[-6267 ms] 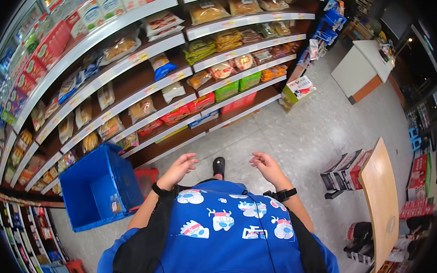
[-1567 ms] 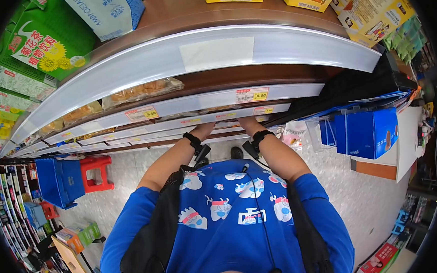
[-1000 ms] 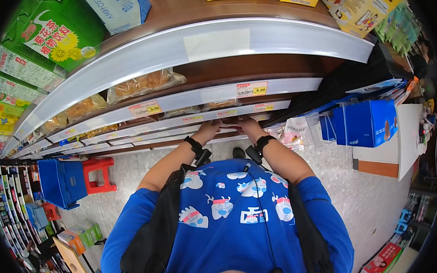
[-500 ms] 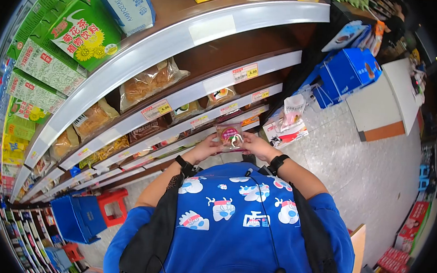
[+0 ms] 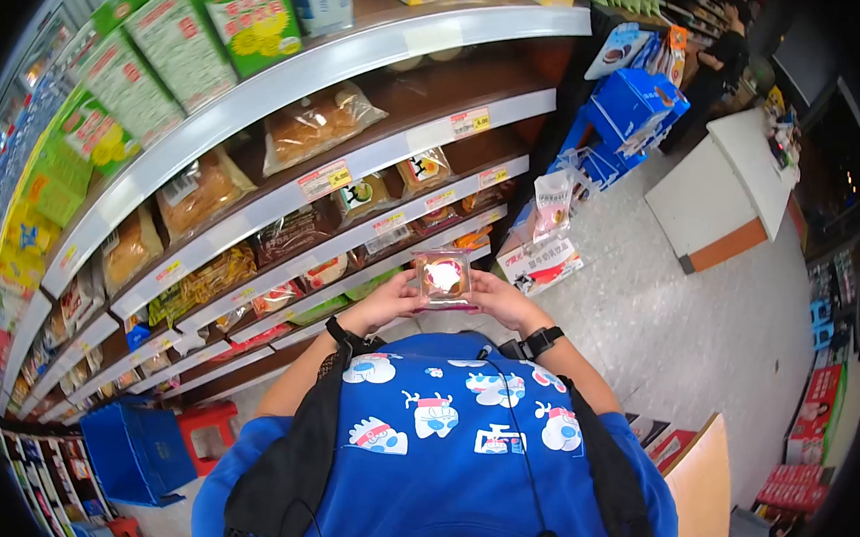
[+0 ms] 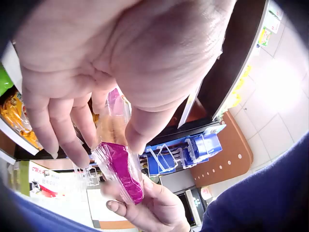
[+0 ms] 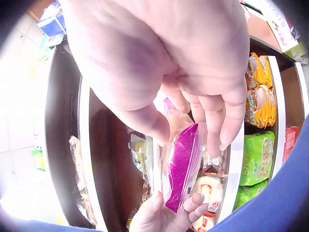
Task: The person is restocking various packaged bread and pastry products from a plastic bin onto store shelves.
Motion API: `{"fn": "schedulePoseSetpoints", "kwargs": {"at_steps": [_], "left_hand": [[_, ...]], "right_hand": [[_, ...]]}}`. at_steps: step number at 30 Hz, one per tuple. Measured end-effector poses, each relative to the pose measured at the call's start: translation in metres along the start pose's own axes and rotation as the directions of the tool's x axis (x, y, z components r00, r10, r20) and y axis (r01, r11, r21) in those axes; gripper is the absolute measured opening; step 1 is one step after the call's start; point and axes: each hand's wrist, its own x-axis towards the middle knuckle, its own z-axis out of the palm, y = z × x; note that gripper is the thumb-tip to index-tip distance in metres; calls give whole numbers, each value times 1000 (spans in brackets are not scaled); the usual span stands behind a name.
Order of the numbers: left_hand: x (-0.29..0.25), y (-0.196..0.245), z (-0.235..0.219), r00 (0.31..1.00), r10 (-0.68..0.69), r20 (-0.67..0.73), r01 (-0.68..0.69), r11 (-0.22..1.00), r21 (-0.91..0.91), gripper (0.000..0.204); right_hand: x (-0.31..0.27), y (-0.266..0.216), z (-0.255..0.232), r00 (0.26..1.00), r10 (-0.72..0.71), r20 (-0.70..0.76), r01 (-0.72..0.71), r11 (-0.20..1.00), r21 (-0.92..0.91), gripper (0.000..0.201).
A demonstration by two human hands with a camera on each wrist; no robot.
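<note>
A packaged bun (image 5: 444, 277) in a clear wrapper is held up in front of the blue shirt, before the shelves. Glare whitens the middle of its face in the head view. My left hand (image 5: 387, 301) pinches one side between thumb and fingers; my right hand (image 5: 507, 303) grips the opposite side. In the left wrist view, a purple strip runs along the edge of the wrapper (image 6: 119, 166), with the left thumb pressed against the pack. The right wrist view shows the same purple strip (image 7: 183, 162) between both hands.
Bagged breads (image 5: 322, 126) line the shelf (image 5: 439, 126) ahead, with drink cartons (image 5: 253, 17) above. A blue crate (image 5: 138, 452) and red stool (image 5: 208, 435) stand low at left. To the right are a white counter (image 5: 705, 192) and wooden tabletop (image 5: 702, 492); a person (image 5: 724, 55) stands behind.
Both hands were empty earlier, then reached into the shelf and brought out the packaged bun between them. Over the last half second the view has drawn back from the shelves.
</note>
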Motion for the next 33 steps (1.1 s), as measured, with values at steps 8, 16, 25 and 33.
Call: {"fn": "schedulePoseSetpoints", "kwargs": {"at_steps": [8, 16, 25, 33], "left_hand": [[-36, -29, 41, 990, 120, -75, -121, 993, -1, 72], [-90, -58, 114, 982, 109, -152, -95, 991, 99, 76], [-167, -88, 171, 952, 30, -304, -39, 999, -24, 78], [-225, -89, 186, 915, 105, -390, -131, 991, -40, 74]], "right_hand": [[-44, 1, 7, 998, 5, 60, 0, 996, -95, 59], [-111, 50, 4, 987, 33, 154, -26, 999, -46, 59], [-143, 66, 36, 911, 62, 407, -50, 998, -40, 58], [-155, 55, 78, 863, 61, 501, -36, 998, -58, 58]]}}
